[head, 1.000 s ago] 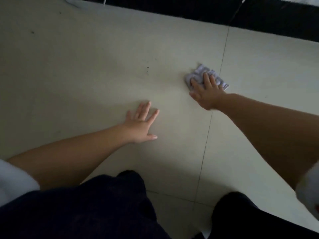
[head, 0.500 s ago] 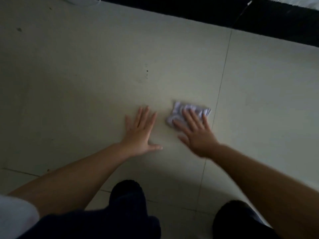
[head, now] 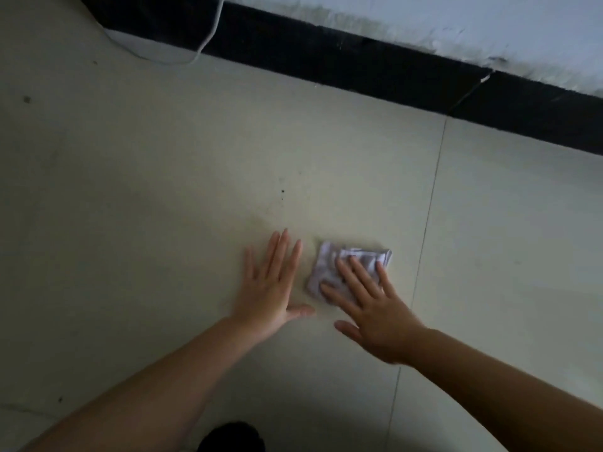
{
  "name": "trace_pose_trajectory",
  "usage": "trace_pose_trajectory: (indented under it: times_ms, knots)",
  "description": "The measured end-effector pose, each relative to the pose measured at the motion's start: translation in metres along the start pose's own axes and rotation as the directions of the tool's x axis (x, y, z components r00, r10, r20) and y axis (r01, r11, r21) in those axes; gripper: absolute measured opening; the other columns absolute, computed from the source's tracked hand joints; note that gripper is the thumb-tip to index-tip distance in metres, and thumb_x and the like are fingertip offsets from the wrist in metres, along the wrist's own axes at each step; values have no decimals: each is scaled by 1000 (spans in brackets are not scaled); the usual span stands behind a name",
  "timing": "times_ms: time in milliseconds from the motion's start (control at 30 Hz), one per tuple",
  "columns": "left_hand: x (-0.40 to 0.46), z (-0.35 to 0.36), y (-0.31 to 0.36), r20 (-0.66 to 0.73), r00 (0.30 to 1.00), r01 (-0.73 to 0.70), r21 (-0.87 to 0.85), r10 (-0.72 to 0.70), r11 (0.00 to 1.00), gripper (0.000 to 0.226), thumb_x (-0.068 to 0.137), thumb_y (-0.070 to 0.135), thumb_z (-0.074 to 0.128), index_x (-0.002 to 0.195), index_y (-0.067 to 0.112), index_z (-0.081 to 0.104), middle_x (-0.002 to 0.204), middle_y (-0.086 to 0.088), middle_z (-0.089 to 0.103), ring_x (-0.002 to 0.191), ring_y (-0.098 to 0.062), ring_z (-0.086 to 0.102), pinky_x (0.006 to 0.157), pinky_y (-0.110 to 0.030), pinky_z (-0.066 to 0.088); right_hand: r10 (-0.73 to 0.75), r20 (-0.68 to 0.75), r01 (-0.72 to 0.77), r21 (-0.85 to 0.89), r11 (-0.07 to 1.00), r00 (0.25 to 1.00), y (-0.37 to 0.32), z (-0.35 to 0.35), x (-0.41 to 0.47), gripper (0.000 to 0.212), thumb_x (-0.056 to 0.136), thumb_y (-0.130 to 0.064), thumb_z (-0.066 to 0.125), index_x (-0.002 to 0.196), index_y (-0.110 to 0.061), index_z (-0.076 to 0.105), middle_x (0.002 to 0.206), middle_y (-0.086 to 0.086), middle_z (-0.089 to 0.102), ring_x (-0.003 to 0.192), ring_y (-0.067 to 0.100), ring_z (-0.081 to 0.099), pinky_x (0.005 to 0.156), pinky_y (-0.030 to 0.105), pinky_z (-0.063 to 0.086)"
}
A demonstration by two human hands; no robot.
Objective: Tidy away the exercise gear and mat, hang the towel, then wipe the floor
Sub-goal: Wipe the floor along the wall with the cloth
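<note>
Floor-wiping step: the right hand (head: 375,308) presses spread fingers on the cloth (head: 329,265); the left hand (head: 270,288) lies flat on the floor (head: 163,190). Next, probably sweep toward the dark specks (head: 282,191).

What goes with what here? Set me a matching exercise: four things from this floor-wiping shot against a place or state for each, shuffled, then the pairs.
Things:
1. left hand
2. right hand
3. cloth
4. cable

States:
A. crumpled, pale, pinned to the tile
B. flat on the bare floor, fingers straight
C. white, hanging down across the black skirting
D. fingers spread on top of the cloth

Pairs: 1-B, 2-D, 3-A, 4-C
</note>
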State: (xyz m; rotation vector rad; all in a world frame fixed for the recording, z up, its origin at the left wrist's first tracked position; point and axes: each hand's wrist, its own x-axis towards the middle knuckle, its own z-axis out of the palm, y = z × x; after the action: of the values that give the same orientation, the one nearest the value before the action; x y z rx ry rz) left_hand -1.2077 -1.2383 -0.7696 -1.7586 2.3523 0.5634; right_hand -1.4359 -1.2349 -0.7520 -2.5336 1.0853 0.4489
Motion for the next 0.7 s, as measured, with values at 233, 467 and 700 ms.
trace_pose_trajectory:
  times_ms: [233,467,700]
  knots:
    - [2,0,-2,59,997,-45,-33,47,998,107,68,77,37,150,17,2,160,-9,-9,146,-21,-15,111,-52,-4,271,-65,-265,89,960,960,80,-62,111,71,96,-56,-1,148,-18,28,151,25,28,139,44,27,108,67,17]
    - [6,-3,-5,136,989,-47,-57,54,997,104,66,77,27,139,31,-32,145,2,-45,134,-13,-42,103,-44,-32,425,60,-429,136,893,903,121,-105,163,60,99,-54,14,151,-31,-4,159,11,-15,146,27,-13,114,54,-8]
    - [10,-8,-1,180,983,-11,-36,17,999,113,59,79,18,145,19,-25,146,-1,-38,126,-10,-50,100,-44,-34,135,-31,-133,68,989,990,-21,9,-11,59,98,-55,8,151,-31,10,155,18,19,145,33,13,110,56,14]
